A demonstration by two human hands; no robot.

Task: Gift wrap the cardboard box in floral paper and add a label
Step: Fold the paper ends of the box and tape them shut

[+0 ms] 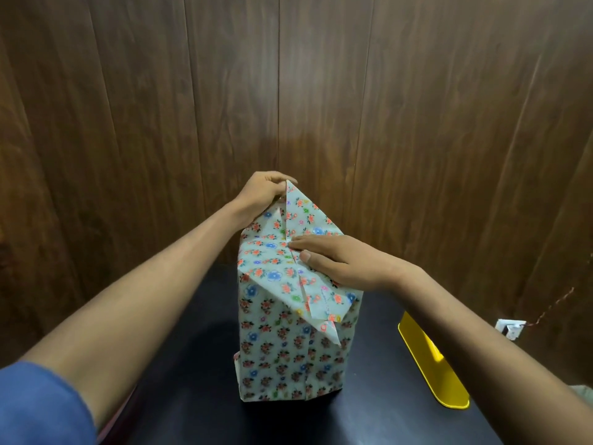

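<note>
One box (288,348) stands upright on its end near the middle of the dark table (369,412), close to the wood-panelled wall (160,91) behind it. It is tall and narrow, and floral paper (276,261) covers every side that shows: a pale ground scattered with small orange, blue, green and purple flowers. The front face is smooth, with a vertical seam running down it right of centre. At the top the paper is only partly folded. A triangular flap (305,207) rises at the far edge, standing up to a point, and another pointed flap (324,303) hangs over the near edge down onto the front face. Creases cross the top surface between them.

Two hands work at the top. The left hand (263,191) is behind the box, its fingers curled and pinching the tip of the raised flap. The right hand (337,261) lies flat on the top of the box, fingers straight and close together, the thumb alongside, pressing the folded paper down.

One yellow plastic object (430,364) lies on the table to the right of the box, well apart from it; what it is cannot be told. One white wall socket (510,329) sits low on the wall at the right. A blue sleeve (41,406) shows on the left arm.
</note>
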